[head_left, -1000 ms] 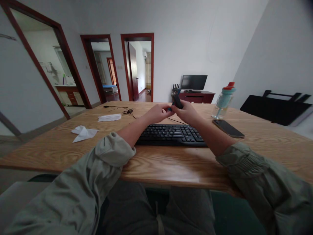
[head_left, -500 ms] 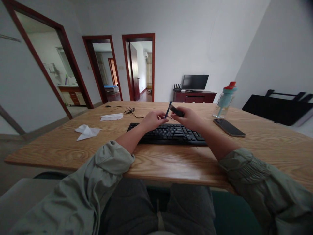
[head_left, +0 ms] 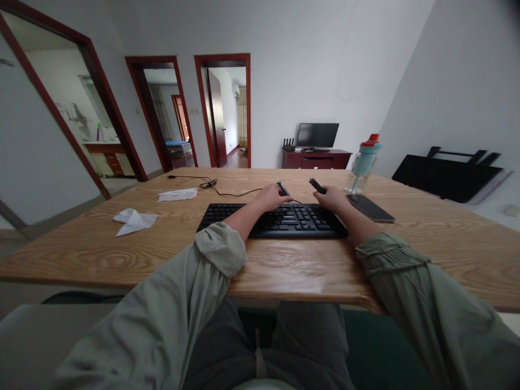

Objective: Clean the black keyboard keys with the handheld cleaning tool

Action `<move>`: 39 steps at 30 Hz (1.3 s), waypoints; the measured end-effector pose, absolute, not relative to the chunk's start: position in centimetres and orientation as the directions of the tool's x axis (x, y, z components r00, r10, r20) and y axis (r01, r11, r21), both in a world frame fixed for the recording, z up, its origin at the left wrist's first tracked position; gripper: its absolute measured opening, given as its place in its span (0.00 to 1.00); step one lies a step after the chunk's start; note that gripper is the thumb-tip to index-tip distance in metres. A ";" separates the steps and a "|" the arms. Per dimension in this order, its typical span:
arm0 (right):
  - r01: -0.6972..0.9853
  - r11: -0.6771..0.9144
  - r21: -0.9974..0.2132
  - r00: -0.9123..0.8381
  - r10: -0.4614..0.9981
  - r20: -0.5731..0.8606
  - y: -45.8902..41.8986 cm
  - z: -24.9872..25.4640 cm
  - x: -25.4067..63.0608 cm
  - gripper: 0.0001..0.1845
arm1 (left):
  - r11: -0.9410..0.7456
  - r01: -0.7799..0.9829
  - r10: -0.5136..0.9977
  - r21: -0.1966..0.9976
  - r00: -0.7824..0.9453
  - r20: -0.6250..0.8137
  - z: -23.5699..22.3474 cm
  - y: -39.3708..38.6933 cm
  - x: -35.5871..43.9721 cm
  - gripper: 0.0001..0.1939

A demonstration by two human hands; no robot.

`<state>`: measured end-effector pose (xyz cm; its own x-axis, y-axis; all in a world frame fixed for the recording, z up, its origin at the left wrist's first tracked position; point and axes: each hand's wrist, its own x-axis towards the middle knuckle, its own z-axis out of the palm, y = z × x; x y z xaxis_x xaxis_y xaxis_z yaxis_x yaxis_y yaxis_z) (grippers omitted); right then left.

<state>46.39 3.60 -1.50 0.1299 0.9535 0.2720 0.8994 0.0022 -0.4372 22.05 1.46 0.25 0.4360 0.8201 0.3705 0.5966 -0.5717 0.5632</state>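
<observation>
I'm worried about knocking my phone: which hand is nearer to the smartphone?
The right hand: it is just left of the smartphone, by its near-side edge in the image. The left hand is farther left, at the keyboard's far edge.

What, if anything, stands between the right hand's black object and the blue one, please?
Nothing visible: between the black object in the right hand and the blue object in the left hand, only tabletop shows; the keyboard lies below, not between.
</observation>
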 end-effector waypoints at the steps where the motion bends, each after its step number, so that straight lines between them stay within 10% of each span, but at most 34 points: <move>1: 0.907 0.010 -0.420 0.108 0.960 0.257 3.7 -1.8 46.2 0.24 | -0.579 0.603 0.814 0.549 0.459 0.356 0.2 1.4 22.4 0.13; 19: 0.928 0.032 -0.371 0.052 0.975 0.215 4.7 -2.6 46.7 0.24 | -0.490 0.830 0.867 0.268 0.497 0.046 2.7 1.0 11.3 0.16; 31: 0.941 0.031 -0.337 0.038 0.980 0.195 4.7 -2.6 46.7 0.26 | -0.218 0.974 0.969 0.060 0.223 -0.109 5.2 -1.0 -1.7 0.15; 39: 0.957 0.031 -0.289 0.017 0.986 0.163 4.5 -2.3 46.1 0.24 | -0.244 0.944 0.931 0.224 0.163 0.327 5.4 -2.9 5.1 0.18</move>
<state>46.05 4.49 -2.29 0.0172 0.9864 0.1633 0.9568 0.0312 -0.2890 5.06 -2.93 5.42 0.1629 0.9310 0.3268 0.9436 -0.2437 0.2240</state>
